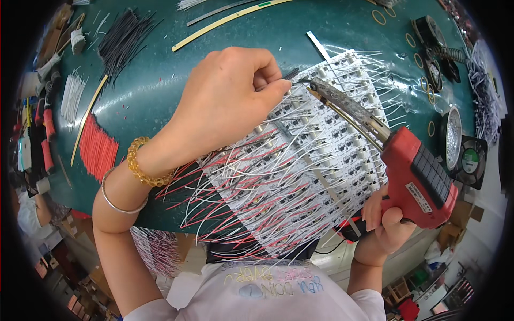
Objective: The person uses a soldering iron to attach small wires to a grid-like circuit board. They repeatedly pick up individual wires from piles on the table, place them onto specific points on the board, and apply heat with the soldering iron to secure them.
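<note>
My left hand (230,101) is over the upper left part of a white circuit board panel (342,128), thumb and forefinger pinched on several short black wires (290,74). In my right hand (390,227) is a red soldering gun (415,179), gripped by its handle. Its metal barrel (350,107) slants up and left across the panel, and the tip is close to the pinched wire ends. I cannot tell whether the tip touches them. Red wires (230,168) and white wires (273,184) stick out from the panel's rows of small components.
On the green table lie bundles of black wires (122,43), red wires (99,147) and white wires (72,96). A soldering iron stand (432,67), a metal bowl (453,136), a small black fan (472,163) and loose tan rings (431,128) are at the right. A yellow strip (225,25) lies at the back.
</note>
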The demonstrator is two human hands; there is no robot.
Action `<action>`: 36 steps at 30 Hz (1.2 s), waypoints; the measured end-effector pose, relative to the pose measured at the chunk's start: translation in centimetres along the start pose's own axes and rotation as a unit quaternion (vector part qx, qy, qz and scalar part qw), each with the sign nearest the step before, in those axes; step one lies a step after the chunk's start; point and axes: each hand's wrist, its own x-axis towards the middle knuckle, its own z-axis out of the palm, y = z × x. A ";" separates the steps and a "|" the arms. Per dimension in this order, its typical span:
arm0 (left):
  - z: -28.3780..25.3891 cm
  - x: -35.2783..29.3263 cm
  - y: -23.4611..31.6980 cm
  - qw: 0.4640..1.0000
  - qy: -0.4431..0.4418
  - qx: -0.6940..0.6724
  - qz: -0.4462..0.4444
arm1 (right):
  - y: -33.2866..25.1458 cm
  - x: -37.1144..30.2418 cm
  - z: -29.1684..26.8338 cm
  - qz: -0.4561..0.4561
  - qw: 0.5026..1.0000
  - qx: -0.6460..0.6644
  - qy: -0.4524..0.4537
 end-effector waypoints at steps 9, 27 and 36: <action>0.1 0.0 0.0 1.000 -0.001 0.006 0.001 | -1.2 0.1 0.6 0.040 0.998 0.054 -0.003; 1.6 -1.5 1.0 0.989 0.079 0.077 0.103 | -1.0 -2.1 0.2 -0.001 0.992 0.111 0.054; 1.4 -1.3 0.5 0.996 0.047 0.026 0.072 | -0.5 -1.5 0.3 0.017 0.996 0.075 0.032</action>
